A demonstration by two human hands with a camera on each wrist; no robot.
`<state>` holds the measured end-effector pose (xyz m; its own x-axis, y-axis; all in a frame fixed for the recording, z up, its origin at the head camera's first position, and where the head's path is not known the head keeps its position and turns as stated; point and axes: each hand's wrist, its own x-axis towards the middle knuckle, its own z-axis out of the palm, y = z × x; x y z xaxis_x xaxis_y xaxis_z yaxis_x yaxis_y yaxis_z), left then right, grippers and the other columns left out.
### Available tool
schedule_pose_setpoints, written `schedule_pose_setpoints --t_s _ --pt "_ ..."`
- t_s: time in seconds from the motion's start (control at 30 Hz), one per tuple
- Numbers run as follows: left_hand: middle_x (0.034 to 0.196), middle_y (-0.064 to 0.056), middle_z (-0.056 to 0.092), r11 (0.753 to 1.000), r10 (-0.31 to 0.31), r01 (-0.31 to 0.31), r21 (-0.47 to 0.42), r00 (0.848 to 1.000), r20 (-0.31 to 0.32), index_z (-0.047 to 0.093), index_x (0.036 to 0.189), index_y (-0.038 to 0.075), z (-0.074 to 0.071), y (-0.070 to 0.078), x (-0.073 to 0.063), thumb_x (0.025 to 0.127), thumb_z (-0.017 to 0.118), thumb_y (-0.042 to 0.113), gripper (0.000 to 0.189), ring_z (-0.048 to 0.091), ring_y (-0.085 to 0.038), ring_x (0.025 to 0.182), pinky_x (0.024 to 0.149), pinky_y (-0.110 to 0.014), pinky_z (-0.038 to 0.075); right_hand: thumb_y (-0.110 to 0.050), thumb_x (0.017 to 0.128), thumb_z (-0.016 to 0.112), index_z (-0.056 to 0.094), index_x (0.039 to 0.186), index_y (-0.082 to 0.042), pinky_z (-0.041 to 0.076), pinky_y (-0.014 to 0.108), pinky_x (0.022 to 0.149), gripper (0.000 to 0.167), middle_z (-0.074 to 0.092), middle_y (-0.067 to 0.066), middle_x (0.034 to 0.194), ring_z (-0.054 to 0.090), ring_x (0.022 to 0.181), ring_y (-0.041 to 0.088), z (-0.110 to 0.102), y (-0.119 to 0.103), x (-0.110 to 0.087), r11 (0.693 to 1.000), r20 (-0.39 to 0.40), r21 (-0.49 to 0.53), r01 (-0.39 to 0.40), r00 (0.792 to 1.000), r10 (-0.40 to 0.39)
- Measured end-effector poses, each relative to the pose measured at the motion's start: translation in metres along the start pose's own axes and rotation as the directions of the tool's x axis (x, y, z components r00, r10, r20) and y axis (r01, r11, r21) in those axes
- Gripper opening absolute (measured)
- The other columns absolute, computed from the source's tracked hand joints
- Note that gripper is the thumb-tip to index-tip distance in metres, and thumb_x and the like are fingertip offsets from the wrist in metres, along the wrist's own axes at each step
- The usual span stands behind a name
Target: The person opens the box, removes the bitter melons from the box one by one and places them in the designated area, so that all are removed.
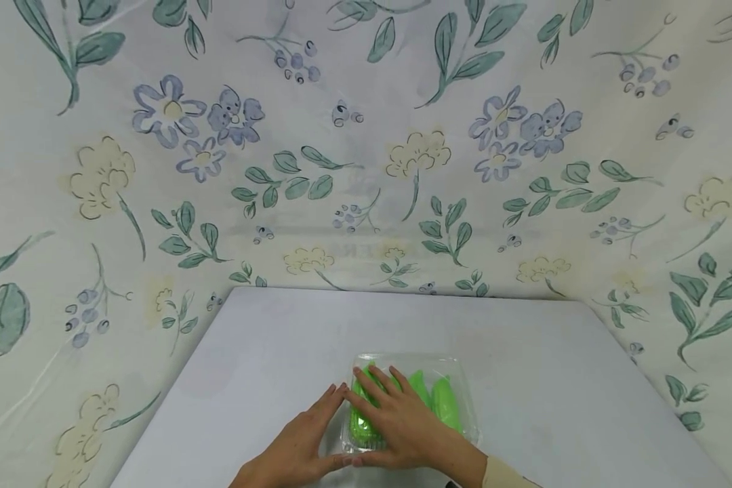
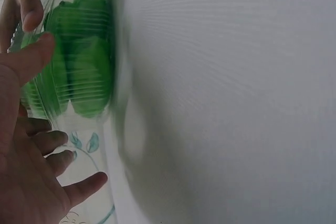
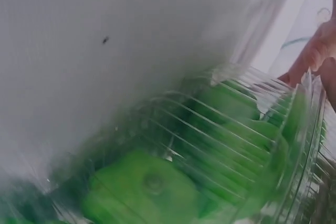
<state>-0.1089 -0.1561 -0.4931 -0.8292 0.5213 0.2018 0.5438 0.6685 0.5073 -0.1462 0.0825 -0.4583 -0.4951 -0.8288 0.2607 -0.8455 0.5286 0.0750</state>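
A transparent plastic box [image 1: 470,413] with ribbed walls sits on the table, holding several bright green, elongated vegetable-like pieces [image 1: 445,403]. My right hand [image 1: 405,427] lies across the left and middle of its lid, fingers spread and straight. My left hand [image 1: 299,444] is at the box's left side, its fingers extended and its fingertips meeting the right hand's. Both thumbs come together at the near left corner. In the left wrist view, more green pieces [image 2: 90,74] show through the ribbed wall. The right wrist view shows the box edge [image 3: 302,166] close up.
The white tabletop [image 1: 537,366] extends around the box on all sides. Behind and beside it hangs a pale cloth [image 1: 366,108] printed with leaves and flowers. A beige sleeve [image 1: 505,473] covers the right forearm.
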Motion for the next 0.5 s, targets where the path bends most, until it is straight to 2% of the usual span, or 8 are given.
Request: schedule_pose_setpoints --t_s 0.23,0.37,0.5 --pt "0.157 -0.018 0.029 0.999 -0.027 0.025 0.046 0.998 0.05 0.021 0.157 0.009 -0.005 0.005 0.002 0.086 0.058 0.069 0.1 0.035 -0.036 0.139 0.091 -0.064 0.044 -0.08 0.084 0.047 0.025 0.157 -0.023 0.027 0.061 0.109 0.096 0.025 0.013 0.16 0.026 0.143 0.037 -0.009 0.002 -0.005 0.998 0.043 0.051 -0.024 0.999 0.022" --pt "0.156 -0.014 0.033 0.995 -0.03 0.027 0.099 0.999 0.034 0.025 0.156 0.009 -0.007 0.007 0.003 0.085 0.058 0.071 0.1 0.035 -0.034 0.14 0.091 -0.062 0.046 -0.078 0.082 0.053 0.032 0.155 -0.024 0.03 0.061 0.107 0.093 0.032 0.01 0.157 0.03 0.141 0.037 -0.016 0.007 -0.014 0.997 0.035 0.063 -0.05 0.998 0.048" --pt "0.154 -0.013 0.038 0.988 0.011 -0.008 0.157 1.0 -0.013 0.03 0.154 0.005 -0.007 0.008 0.004 0.084 0.059 0.07 0.099 0.034 -0.033 0.14 0.092 -0.058 0.047 -0.08 0.081 0.052 0.037 0.152 -0.026 0.03 0.06 0.108 0.091 0.033 0.007 0.156 0.032 0.141 0.035 -0.022 0.016 -0.029 0.992 0.039 0.056 -0.116 0.993 0.114"
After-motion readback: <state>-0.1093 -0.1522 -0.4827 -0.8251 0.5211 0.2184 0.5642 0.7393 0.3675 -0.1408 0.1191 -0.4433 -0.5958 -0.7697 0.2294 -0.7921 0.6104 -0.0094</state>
